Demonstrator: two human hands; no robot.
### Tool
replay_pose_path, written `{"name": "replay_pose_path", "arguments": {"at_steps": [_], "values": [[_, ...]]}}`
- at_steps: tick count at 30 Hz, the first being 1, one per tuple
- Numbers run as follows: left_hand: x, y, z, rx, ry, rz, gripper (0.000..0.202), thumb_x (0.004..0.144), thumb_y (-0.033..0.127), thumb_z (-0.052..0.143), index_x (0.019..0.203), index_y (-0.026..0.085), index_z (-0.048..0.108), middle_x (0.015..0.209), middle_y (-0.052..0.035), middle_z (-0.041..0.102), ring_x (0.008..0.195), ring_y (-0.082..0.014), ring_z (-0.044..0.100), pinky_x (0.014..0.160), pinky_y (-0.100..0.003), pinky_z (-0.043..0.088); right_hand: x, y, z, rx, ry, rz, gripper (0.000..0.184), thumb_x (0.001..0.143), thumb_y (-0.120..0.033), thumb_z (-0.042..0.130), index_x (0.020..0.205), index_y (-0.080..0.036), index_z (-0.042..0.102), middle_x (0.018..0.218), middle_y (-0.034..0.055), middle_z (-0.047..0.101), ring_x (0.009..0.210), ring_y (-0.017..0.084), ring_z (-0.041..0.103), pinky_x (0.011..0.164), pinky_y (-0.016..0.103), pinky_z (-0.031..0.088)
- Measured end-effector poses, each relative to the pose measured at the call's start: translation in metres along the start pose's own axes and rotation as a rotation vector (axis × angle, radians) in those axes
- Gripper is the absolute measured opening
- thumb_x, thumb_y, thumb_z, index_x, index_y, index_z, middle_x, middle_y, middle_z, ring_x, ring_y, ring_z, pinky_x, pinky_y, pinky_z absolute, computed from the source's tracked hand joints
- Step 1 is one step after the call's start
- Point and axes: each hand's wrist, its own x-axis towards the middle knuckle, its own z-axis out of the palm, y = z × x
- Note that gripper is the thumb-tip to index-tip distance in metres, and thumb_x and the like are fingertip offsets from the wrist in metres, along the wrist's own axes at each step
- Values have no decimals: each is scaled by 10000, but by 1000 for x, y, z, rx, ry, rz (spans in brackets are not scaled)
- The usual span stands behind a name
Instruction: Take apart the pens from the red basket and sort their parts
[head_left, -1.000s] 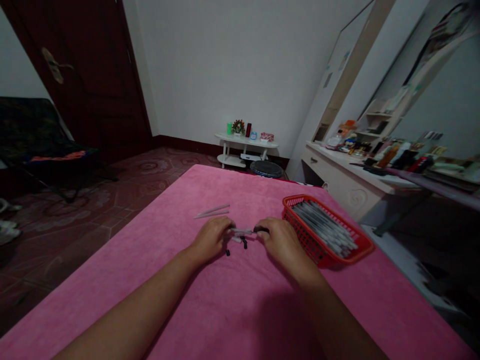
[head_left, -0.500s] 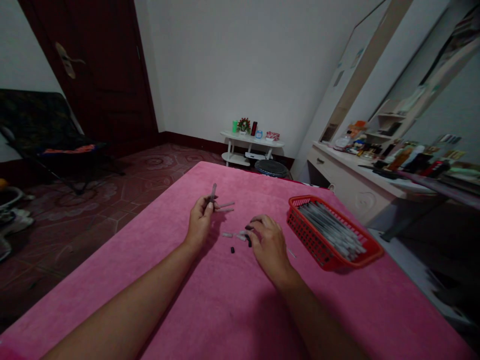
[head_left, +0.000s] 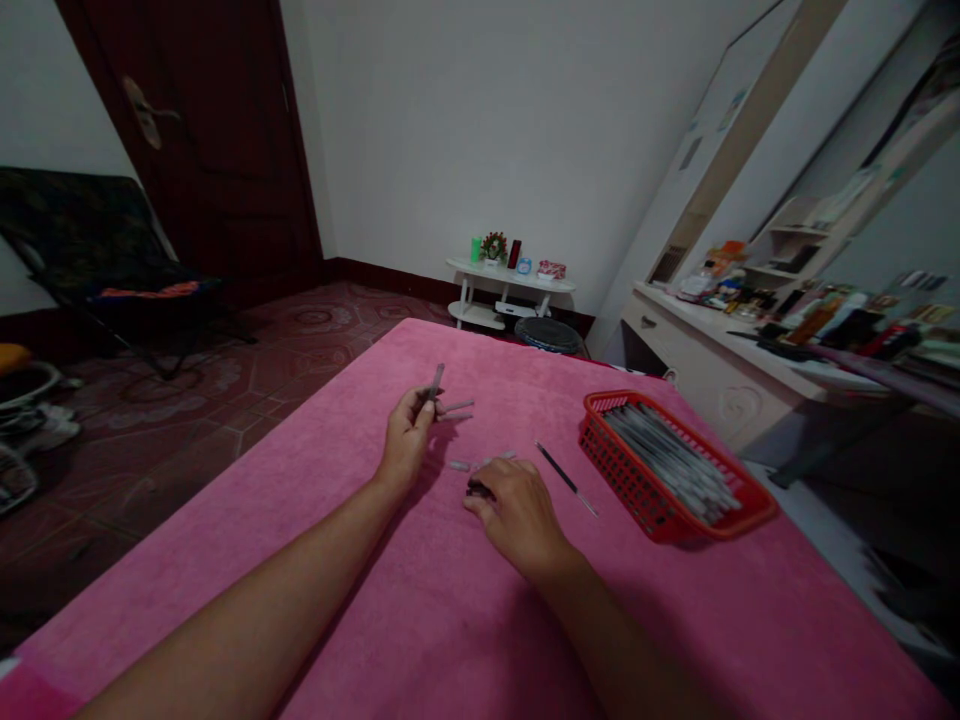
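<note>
My left hand [head_left: 409,435] is closed around several slim translucent grey pen barrels [head_left: 437,380], one pointing up and others to the right. To the right and nearer, my right hand [head_left: 519,505] is low over the pink cloth, fingers curled, with small black pen parts [head_left: 478,488] at its fingertips, partly hidden. Small clear-grey pen pieces [head_left: 460,466] lie on the cloth just beyond the fingers. A dark pen refill [head_left: 566,478] lies slanted between my right hand and a red plastic basket [head_left: 611,490]. Many grey pens [head_left: 671,455] fill that basket.
Pink cloth [head_left: 360,640] covers the table. Beyond its far edge are a round dark stool [head_left: 549,334] and a small white shelf stand [head_left: 480,318]. A cluttered dresser [head_left: 731,390] stands at the right, a folding chair [head_left: 112,245] at the left.
My right hand has moved left and closed over the black pieces that lay on the cloth. The refill beside the basket is now uncovered. My left hand keeps its grip on the barrels.
</note>
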Motion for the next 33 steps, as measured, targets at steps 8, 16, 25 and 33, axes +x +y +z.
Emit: {"name": "replay_pose_path", "arguments": {"at_steps": [8, 16, 25, 33], "values": [[-5, 3, 1, 218, -112, 91, 195, 877, 306, 512, 938, 165, 632, 873, -46, 660, 836, -173, 611, 771, -297, 484, -4, -6, 2, -14, -39, 23, 149, 834, -123, 539, 903, -197, 648, 929, 59, 668, 874, 192, 596, 787, 295, 404], [-14, 12, 6, 461, -375, 281, 231, 890, 303, 524, 967, 179, 702, 1045, -107, 706, 1128, -258, 595, 938, -389, 466, 6, 24, -28, 601, 311, 194, 155, 800, -158, 489, 872, -172, 625, 888, 61, 672, 828, 168, 624, 753, 262, 478], [-19, 12, 10, 567, -459, 381, 195, 895, 267, 522, 904, 167, 688, 893, -70, 714, 865, -200, 655, 832, -353, 493, 10, 24, -35, 849, 430, 224, 126, 731, -258, 585, 807, -176, 643, 789, 45, 677, 758, 187, 639, 699, 299, 525], [-19, 12, 10, 578, -488, 373, 174, 890, 244, 529, 901, 166, 685, 865, -62, 704, 826, -190, 638, 799, -326, 480, 7, 25, -33, 699, 438, 157, 100, 771, -188, 560, 819, -179, 647, 831, 47, 663, 788, 179, 629, 713, 289, 503]]}}
